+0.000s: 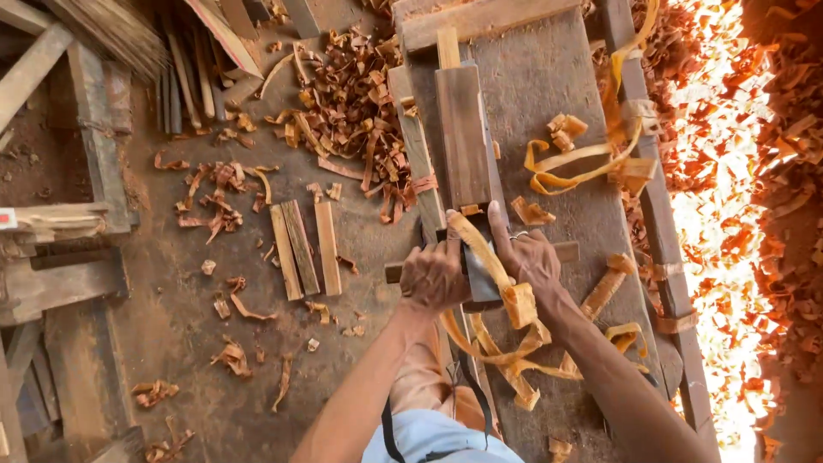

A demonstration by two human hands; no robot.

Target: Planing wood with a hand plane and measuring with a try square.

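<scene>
On the shaving-strewn counter (549, 94), our left hand (433, 276) and right hand (529, 257) clench the crossbar of the plane (463, 141) between them, which looks heavy, rigid and best gripped there.

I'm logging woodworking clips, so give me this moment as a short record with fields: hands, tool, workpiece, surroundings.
left hand: left hand grips the cross handle on its side of the wooden hand plane
right hand: right hand grips the plane's other side, ring on one finger
workpiece: narrow wood strip beside the plane, on the plank bench
shavings: long curled shaving rising from the plane
surroundings: three short sticks on the ground
</scene>
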